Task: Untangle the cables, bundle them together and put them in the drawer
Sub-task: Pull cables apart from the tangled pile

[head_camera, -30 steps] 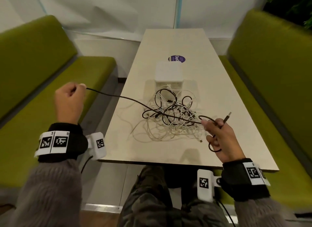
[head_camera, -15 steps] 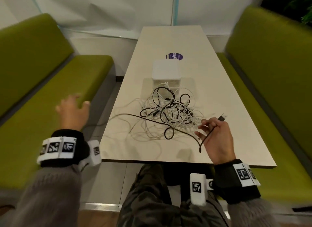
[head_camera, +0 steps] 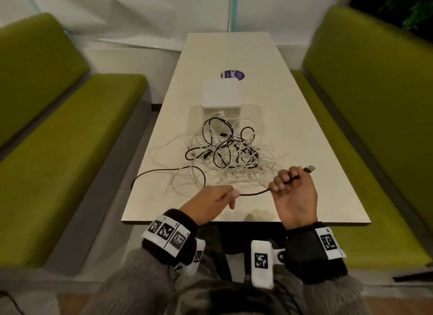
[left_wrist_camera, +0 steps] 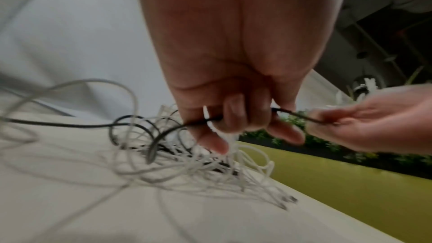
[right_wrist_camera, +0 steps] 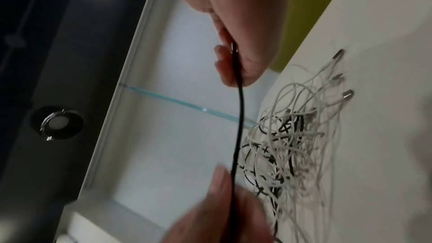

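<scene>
A green bench [head_camera: 58,136] runs along the left side of the desk [head_camera: 304,131]. One black cable [head_camera: 164,171] sweeps in a loop past the desk's left edge, then runs rightward just above the near edge. The left hand [head_camera: 210,201] pinches it between thumb and curled fingers; in the left wrist view the palm hides most of the grip and the picture is blurred. From there the cable stretches roughly parallel to the near edge to the right hand [head_camera: 293,192], whose fingers are curled tight round it. Its USB plug [head_camera: 309,169] sticks out past the knuckles, pointing right and away toward the desk's far right side. Behind the hands, mid-desk, lies the tangle [head_camera: 229,155] of white and black cables; how many are in it cannot be counted, though the right wrist view shows at least three metal-tipped white ends [right_wrist_camera: 339,75]. One white drawer box [head_camera: 220,101] stands just beyond the tangle, its front partly hidden by loops. A purple sticker [head_camera: 232,75] behind it is half covered. A second green bench [head_camera: 375,127] flanks the right side.
</scene>
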A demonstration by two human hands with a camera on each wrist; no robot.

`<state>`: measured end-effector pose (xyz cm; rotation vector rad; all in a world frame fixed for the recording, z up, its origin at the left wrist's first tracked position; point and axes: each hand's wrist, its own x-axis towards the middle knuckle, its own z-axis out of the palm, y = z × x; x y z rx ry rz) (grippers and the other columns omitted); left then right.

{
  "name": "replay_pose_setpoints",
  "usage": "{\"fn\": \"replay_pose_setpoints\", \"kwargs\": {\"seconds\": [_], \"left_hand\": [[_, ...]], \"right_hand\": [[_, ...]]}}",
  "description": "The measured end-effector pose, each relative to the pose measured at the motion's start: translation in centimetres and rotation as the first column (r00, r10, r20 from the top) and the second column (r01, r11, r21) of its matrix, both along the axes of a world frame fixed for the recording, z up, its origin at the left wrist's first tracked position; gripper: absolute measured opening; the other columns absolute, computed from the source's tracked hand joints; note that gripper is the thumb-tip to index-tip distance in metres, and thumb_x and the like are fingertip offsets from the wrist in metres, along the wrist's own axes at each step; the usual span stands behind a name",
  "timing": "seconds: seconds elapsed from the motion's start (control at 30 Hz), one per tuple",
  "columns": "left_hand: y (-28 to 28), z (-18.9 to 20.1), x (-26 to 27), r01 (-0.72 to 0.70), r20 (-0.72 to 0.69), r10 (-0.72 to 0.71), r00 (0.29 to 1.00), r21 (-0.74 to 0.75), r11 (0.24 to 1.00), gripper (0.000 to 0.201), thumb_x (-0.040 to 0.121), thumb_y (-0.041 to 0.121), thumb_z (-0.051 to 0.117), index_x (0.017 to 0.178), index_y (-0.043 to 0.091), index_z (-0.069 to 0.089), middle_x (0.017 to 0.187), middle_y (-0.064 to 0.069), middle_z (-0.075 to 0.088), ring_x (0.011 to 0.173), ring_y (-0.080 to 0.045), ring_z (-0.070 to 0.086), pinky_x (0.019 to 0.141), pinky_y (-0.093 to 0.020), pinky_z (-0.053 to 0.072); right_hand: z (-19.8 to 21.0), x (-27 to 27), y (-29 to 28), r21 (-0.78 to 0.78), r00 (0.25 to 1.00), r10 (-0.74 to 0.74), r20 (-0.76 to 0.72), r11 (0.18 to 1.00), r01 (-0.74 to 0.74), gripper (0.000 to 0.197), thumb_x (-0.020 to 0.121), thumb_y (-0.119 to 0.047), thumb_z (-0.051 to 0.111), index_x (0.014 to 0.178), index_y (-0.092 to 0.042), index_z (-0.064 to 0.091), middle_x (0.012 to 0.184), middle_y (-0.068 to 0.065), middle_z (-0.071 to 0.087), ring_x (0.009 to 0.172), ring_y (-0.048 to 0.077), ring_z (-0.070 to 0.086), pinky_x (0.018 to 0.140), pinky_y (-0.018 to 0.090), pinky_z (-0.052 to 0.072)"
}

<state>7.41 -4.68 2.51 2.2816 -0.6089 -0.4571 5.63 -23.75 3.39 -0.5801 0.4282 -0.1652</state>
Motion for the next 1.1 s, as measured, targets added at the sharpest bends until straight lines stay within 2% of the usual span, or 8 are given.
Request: {"fn": "replay_pose_setpoints", "kwargs": {"seconds": [0.07,0.23,0.47,0.67,0.73,0.83,0.97,1.1], "left_hand": [[2.1,0.3,0.9,-0.058,0.065,0.054,0.996,0.057,0.997,0.037,0.099,0.037,0.037,0.07,0.018,0.05,0.064,0.005,0.048,0.061,-0.005,0.044,0.064,-0.018,0.034],[7.0,0.5,2.6,-0.189,0.085,0.174,0.981,0.233,0.954,0.05,0.096,0.043,0.039,0.076,-0.001,0.05,0.065,-0.004,0.047,0.06,-0.014,0.041,0.058,-0.023,0.031],[7.9,0.3,4.1,-0.226,0.087,0.209,0.974,0.428,0.875,0.046,0.094,0.046,0.043,0.081,0.005,0.059,0.082,-0.004,0.062,0.072,-0.018,0.053,0.063,-0.028,0.038],[4.7,2.2,4.7,-0.23,0.331,0.167,0.929,0.162,0.959,0.008,0.091,0.021,0.056,0.093,0.017,0.062,0.091,0.003,0.057,0.083,-0.013,0.053,0.069,-0.015,0.037],[4.3,2.2,5.4,-0.265,0.387,0.166,0.907,0.217,0.94,0.007,0.09,0.021,0.057,0.096,0.021,0.061,0.094,0.001,0.054,0.089,-0.019,0.053,0.076,-0.024,0.043],[4.9,1.4,6.1,-0.222,0.2,0.138,0.97,0.494,0.841,0.02,0.087,0.034,0.06,0.106,0.03,0.056,0.106,-0.005,0.048,0.102,-0.029,0.052,0.093,-0.039,0.043],[3.8,0.3,6.0,-0.073,0.033,0.066,0.997,0.506,0.86,0.042,0.082,0.049,0.063,0.119,0.035,0.052,0.106,0.002,0.047,0.098,-0.021,0.054,0.094,-0.037,0.044],[2.1,-0.4,6.4,-0.01,0.093,-0.035,0.995,0.447,0.895,0.02,0.09,0.033,0.056,0.092,0.015,0.064,0.088,0.002,0.059,0.089,-0.02,0.058,0.075,-0.028,0.044]], "right_hand": [[-0.1,-0.2,-1.1,0.035,0.998,-0.058,-0.009,0.998,0.059,0.03,0.096,-0.02,0.033,0.065,-0.019,0.036,0.054,-0.004,0.034,0.044,0.012,0.027,0.042,0.021,0.029],[-0.9,-0.5,-1.5,-0.005,0.987,-0.143,-0.072,0.99,0.143,0.029,0.092,-0.017,0.033,0.063,-0.019,0.034,0.052,-0.004,0.03,0.042,0.012,0.024,0.041,0.02,0.027],[-2.1,-0.2,-0.3,0.021,0.973,-0.195,-0.123,0.98,0.199,0.034,0.092,-0.026,0.035,0.059,-0.018,0.031,0.048,-0.002,0.026,0.043,0.014,0.022,0.044,0.022,0.027],[-2.8,0.0,-1.4,-0.049,0.969,-0.209,-0.13,0.978,0.205,0.034,0.093,-0.028,0.036,0.061,-0.016,0.035,0.05,-0.002,0.028,0.046,0.013,0.025,0.047,0.025,0.03],[-3.0,0.3,-1.6,-0.124,0.964,-0.199,-0.175,0.976,0.179,0.029,0.091,-0.02,0.038,0.062,-0.015,0.04,0.048,-0.004,0.028,0.046,0.012,0.024,0.048,0.024,0.03],[-3.7,0.9,-1.7,-0.289,0.949,-0.152,-0.275,0.955,0.069,0.026,0.091,-0.013,0.04,0.067,-0.011,0.048,0.045,-0.005,0.028,0.044,0.011,0.024,0.048,0.024,0.029],[-5.1,1.6,-1.2,-0.569,0.916,-0.094,-0.389,0.807,-0.159,0.029,0.092,-0.012,0.039,0.078,-0.009,0.065,0.053,-0.005,0.035,0.049,0.013,0.034,0.05,0.026,0.035],[-6.0,2.3,-1.0,-0.736,0.886,-0.066,-0.459,0.586,-0.337,0.026,0.095,-0.015,0.043,0.101,-0.009,0.067,0.077,0.002,0.058,0.063,0.019,0.05,0.067,0.035,0.048]]}}
